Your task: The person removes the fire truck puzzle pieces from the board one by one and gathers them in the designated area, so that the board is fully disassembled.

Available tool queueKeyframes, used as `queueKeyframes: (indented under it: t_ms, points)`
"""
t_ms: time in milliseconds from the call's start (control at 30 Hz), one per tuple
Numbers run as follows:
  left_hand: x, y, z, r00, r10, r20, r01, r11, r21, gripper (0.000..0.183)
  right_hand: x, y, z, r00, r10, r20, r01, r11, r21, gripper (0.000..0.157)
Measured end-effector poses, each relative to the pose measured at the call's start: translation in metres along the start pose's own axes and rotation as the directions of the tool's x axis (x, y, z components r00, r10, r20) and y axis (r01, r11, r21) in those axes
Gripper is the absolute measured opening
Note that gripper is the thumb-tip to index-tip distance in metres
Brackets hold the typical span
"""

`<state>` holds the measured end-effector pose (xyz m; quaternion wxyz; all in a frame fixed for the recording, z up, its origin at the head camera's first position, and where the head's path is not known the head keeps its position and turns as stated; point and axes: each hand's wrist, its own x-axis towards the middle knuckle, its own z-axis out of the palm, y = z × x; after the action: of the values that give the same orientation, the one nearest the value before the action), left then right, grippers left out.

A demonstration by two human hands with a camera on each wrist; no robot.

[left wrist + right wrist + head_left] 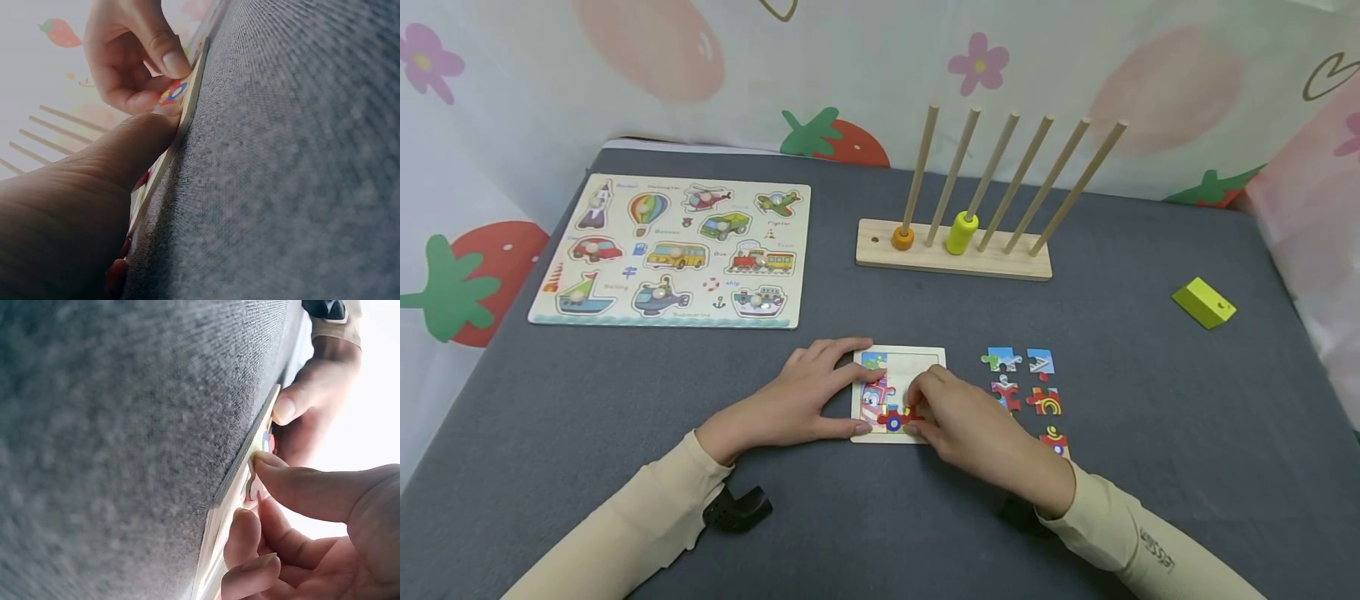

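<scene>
- One dark grey table [850,529] carries all the work; on it, between the two hands, we find the puzzle tray [913,364], with loose pieces [1045,402] just to its right.
- Left hand [808,392]: fingers spread over the tray's left side, thumb by the lower edge, grasping nothing. We judge it a sound brace; light pressure should stop any skidding.
- Right hand [970,417]: thumb and fingers pinch the wheeled piece [893,421]. We would hold the wrist quiet and let the fingertips do the fitting.
- Tray: laid pieces [872,361] run down the left column; bare board shows beside them. We favour building outward from that column.
- Loose pieces: we count at least five, picture side up, spaced for easy picking.
- Wheeled piece: red, blue wheel, low in the tray. Whether it is seated, we cannot tell. Best to match knob to socket before pressing; forcing could lift a neighbour.
</scene>
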<state>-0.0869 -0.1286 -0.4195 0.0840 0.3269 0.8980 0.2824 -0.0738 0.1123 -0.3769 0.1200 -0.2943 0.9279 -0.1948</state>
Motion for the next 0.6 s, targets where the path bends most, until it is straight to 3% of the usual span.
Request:
queueKeyframes:
  t_ms: [133,300,600]
  points:
    - [0.000,0.000,-0.001,1.000,-0.003,0.001,0.003,1.000,-0.009,0.055,0.002,-0.001,-0.002,1.000,0.023,0.013,-0.024,0.998,0.065,0.020]
    - [0.000,0.000,-0.001,1.000,0.000,0.002,0.000,1.000,-0.005,0.056,0.003,0.005,-0.007,1.000,-0.009,0.021,0.006,0.990,0.141,0.013]
    - [0.000,0.000,-0.001,1.000,0.001,0.013,-0.001,1.000,0.000,0.058,-0.021,0.040,-0.040,1.000,0.003,-0.011,0.000,0.968,0.250,0.010]
